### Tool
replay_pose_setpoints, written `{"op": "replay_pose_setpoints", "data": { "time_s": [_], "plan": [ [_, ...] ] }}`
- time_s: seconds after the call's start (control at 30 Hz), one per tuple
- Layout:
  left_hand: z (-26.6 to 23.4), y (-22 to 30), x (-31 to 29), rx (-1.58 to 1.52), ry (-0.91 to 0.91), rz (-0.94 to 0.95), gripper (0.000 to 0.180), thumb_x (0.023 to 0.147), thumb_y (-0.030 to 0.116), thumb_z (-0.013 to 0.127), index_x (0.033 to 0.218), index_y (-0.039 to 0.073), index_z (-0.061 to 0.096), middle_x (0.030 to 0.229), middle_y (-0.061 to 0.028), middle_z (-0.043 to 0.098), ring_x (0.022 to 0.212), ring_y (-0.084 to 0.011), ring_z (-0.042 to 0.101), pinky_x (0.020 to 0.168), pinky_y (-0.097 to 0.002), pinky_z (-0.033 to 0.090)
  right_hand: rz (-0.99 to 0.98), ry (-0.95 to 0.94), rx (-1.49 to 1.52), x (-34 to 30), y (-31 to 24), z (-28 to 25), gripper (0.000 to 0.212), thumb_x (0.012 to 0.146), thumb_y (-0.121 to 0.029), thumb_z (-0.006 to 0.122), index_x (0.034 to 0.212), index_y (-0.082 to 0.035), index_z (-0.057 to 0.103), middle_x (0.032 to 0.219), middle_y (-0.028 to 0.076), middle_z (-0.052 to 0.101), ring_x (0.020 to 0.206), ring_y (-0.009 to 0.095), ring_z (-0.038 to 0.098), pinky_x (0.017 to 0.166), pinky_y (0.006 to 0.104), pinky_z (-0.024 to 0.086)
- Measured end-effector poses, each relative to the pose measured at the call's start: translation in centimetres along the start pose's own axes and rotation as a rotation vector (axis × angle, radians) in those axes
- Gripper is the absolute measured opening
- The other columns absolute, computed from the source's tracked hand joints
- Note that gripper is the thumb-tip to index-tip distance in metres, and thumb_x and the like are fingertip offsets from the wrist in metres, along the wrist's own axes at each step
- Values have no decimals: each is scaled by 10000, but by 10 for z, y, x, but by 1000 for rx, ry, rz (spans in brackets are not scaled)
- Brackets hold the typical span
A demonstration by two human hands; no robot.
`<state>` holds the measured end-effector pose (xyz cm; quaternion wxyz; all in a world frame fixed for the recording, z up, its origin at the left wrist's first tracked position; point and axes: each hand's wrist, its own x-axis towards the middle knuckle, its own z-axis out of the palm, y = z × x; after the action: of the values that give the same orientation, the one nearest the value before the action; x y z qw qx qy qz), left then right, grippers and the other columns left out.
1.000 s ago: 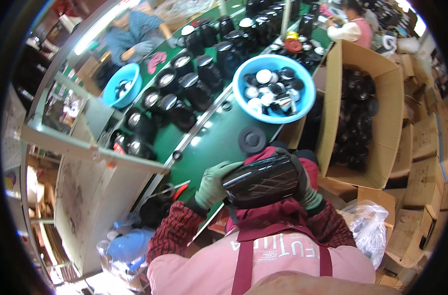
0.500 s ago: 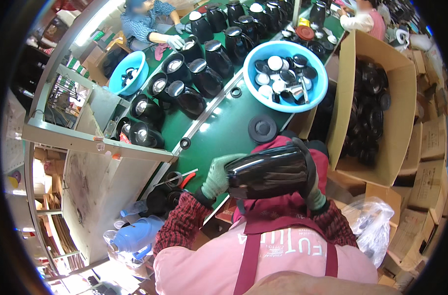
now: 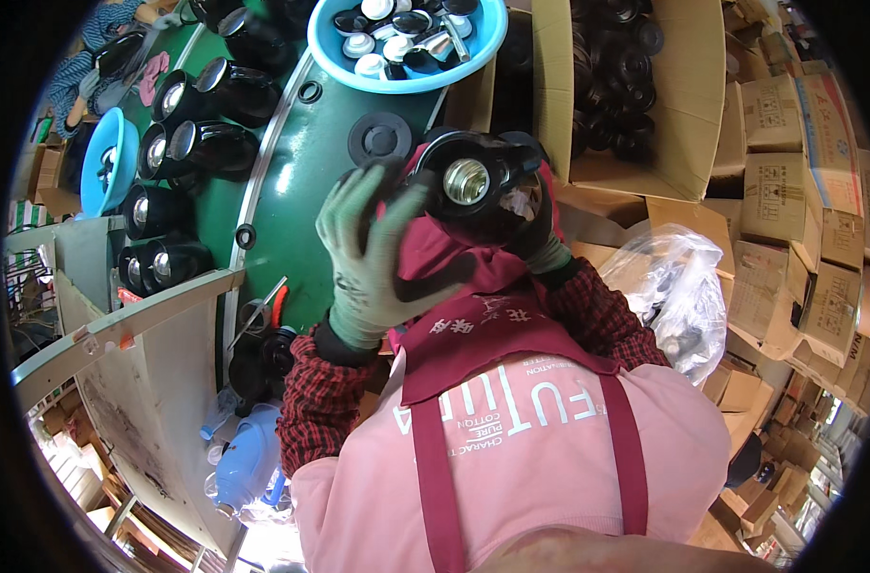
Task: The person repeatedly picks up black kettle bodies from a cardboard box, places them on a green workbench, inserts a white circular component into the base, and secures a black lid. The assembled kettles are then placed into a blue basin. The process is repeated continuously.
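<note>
Landmark: the green conveyor [image 3: 301, 181]. Over its near edge, the gloved left hand [image 3: 373, 253] is wrapped around the side of a black kettle body [image 3: 473, 186]; the right hand [image 3: 547, 250] cups its far side. The shell looks rigid, light and glossy, so slippery; grip the body, not the rim. Compared with half a second ago, its mouth is turned up toward the camera.

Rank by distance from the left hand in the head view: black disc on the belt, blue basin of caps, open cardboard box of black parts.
From the left hand:
1. Black disc, just above on the belt.
2. Blue basin, farther up.
3. Cardboard box, upper right.
</note>
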<state>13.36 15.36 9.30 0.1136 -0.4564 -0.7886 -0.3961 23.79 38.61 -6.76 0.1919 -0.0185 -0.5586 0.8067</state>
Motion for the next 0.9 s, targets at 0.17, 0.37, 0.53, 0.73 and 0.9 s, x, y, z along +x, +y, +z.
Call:
{"op": "replay_pose_setpoints", "data": {
  "time_s": [0.17,0.37,0.53,0.73,0.9],
  "plan": [
    [26,18,4,223,66,111,538,670,551,861,1056,194,744,1289,-62,599,1307,-353,514,1113,-551,381,-101,-67,-276,-9,-4,4,730,954,-187,737,1538,24,353,1488,208,539,1346,295,563,1149,425,450],
    [31,24,-4,153,81,97,459,632,508,889,976,231,763,1134,26,664,1292,-307,528,1084,-537,394,-33,-64,51,-22,-13,15,867,925,-247,783,1569,8,262,1516,208,511,1375,297,537,1209,434,363],
    [31,25,-2,137,88,109,449,623,483,900,970,227,775,1127,26,664,1269,-304,534,1076,-537,404,345,33,308,-27,-24,21,858,951,-247,753,1578,-3,220,1527,193,500,1403,286,506,1236,436,312],
    [25,22,-4,84,-27,119,478,609,456,907,998,214,771,1181,16,648,1278,-317,517,1071,-532,412,377,-21,297,-40,4,5,837,952,-226,751,1567,-9,226,1514,190,506,1398,289,507,1224,436,334],
    [29,26,0,93,23,29,796,626,422,943,1301,139,630,1325,-103,572,1307,-353,485,1072,-495,433,422,184,148,-52,26,6,901,884,-194,827,1543,-4,243,1468,188,538,1348,282,554,1157,427,423]
  ]
}}
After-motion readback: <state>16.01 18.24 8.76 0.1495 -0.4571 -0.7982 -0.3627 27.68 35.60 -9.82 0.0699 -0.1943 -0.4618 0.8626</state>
